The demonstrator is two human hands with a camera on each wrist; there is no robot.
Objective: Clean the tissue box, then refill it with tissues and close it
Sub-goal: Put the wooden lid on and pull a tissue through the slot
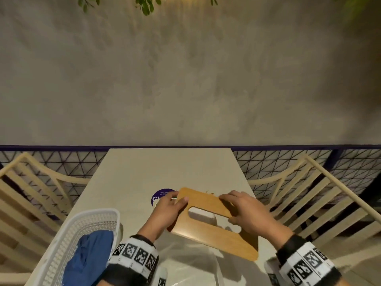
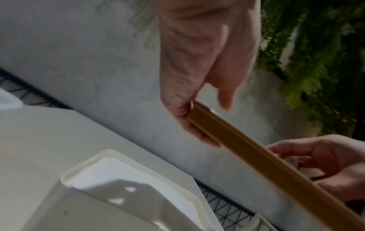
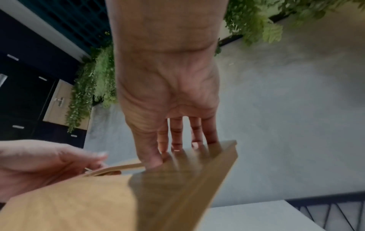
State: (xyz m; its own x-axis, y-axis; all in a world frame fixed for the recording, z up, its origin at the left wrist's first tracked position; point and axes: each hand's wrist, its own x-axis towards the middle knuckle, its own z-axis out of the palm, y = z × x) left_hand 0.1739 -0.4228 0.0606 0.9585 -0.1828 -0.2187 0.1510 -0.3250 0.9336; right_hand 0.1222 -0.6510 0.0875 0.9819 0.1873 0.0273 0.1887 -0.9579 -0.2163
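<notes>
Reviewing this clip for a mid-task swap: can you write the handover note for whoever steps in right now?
Left hand: grips the wooden lid at its left end.
Right hand: holds the lid's far right edge, fingers over it, thumb under.
The lid, with its oval slot, is lifted and tilted over the table. The white box base sits open below.
A blue cloth lies in the white basket at left.
Done: lid is off. Whether the box was wiped or holds tissues, I cannot tell.
Left: refill if needed, seat the lid.
</notes>
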